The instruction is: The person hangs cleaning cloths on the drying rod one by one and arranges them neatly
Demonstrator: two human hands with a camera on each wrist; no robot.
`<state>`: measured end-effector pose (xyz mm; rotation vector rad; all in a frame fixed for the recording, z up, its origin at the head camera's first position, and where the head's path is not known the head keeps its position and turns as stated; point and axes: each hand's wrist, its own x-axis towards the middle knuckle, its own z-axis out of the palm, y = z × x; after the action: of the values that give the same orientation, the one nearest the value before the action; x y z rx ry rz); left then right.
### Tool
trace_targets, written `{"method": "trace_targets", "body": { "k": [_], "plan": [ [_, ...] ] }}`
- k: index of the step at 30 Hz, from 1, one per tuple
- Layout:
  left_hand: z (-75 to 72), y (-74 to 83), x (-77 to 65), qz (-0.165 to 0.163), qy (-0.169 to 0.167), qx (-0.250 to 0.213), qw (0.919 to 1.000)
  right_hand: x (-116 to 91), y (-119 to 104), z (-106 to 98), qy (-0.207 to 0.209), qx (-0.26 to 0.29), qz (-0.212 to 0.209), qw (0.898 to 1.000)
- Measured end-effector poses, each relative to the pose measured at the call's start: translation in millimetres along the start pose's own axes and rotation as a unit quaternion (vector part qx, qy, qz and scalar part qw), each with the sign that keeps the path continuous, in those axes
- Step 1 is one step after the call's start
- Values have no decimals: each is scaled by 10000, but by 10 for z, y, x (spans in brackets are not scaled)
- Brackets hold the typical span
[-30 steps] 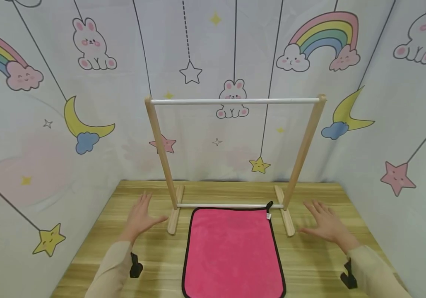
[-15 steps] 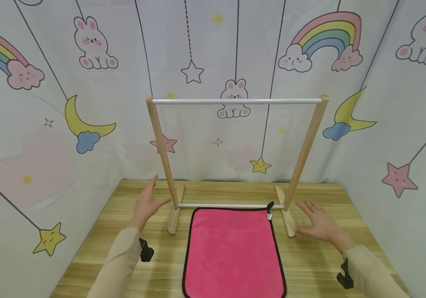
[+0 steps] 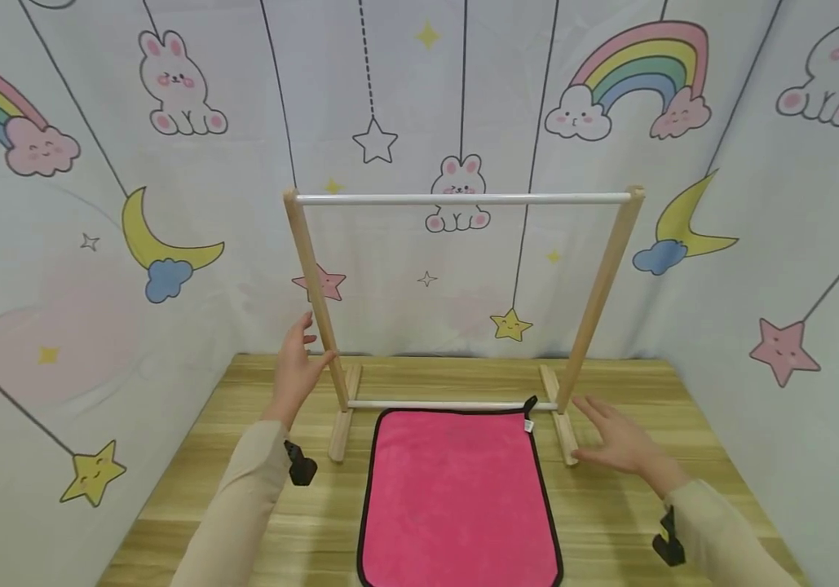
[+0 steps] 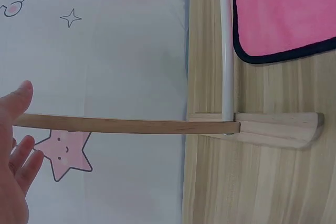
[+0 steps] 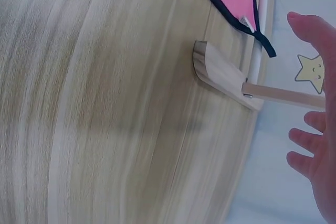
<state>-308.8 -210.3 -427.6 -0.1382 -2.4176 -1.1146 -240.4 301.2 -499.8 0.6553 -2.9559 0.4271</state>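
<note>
A wooden rack (image 3: 602,285) with two white crossbars stands upright at the back of the table. My left hand (image 3: 298,371) is beside its left post (image 4: 131,125), thumb and fingers spread to either side of the wood; whether they touch it I cannot tell. Lower down, my right hand (image 3: 620,440) hovers by the right post and foot (image 5: 226,72), its fingers loosely extended and holding nothing. Between the hands a pink towel (image 3: 459,497) with black edging lies flat on the table. Its black loop (image 3: 532,403) reaches the lower crossbar.
The wood-grain table (image 3: 624,530) ends at a white curtain (image 3: 404,318) printed with rabbits, stars and rainbows. That curtain also runs along both sides. Black wrist devices (image 3: 302,465) sit below each sleeve.
My left hand has risen forward and right from the table's left side to the left post. The right hand has drifted left toward the rack's right foot. Rack and towel stay put.
</note>
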Motion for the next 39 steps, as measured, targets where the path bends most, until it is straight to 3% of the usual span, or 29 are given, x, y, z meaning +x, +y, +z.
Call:
{"method": "trace_targets", "body": {
  "k": [14, 25, 39],
  "plan": [
    [69, 198, 168, -58, 421, -476, 9980, 145, -109, 154, 130, 271, -168, 9994],
    [139, 184, 169, -72, 892, -286, 9956, 348, -307, 260, -57, 414, -286, 9987],
    [150, 178, 172, 133, 911, -7, 9958, 631, -688, 557, -370, 1572, -269, 9865]
  ]
}}
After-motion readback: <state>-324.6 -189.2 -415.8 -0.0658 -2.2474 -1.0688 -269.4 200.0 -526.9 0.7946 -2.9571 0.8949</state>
